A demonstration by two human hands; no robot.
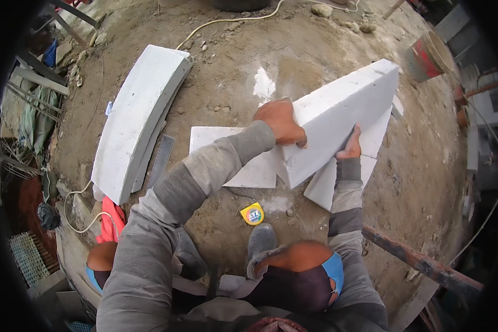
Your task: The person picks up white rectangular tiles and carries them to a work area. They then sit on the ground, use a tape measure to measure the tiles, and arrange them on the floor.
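Observation:
A thick white lightweight concrete block point(348, 105) is tilted up in front of me, its long edge slanting toward the far right. At its left end, my left hand point(282, 123) is closed around the edge with the fingers bent. My right hand point(350, 145) supports the block's near face, thumb pointing up and the other fingers partly hidden. Beneath it lie more white pieces: a flat one point(254, 172) on the left, partly behind my left forearm, and another point(322, 188) below my right hand.
A yellow tape measure point(253, 213) lies near my boots. To the left are stacked long white blocks point(135, 110), a flat metal strip point(161, 160) and red cloth point(112, 218). A bucket point(431, 55) stands far right; a rusty bar point(420, 259) crosses near right. A pale cable point(227, 21) crosses the dirt.

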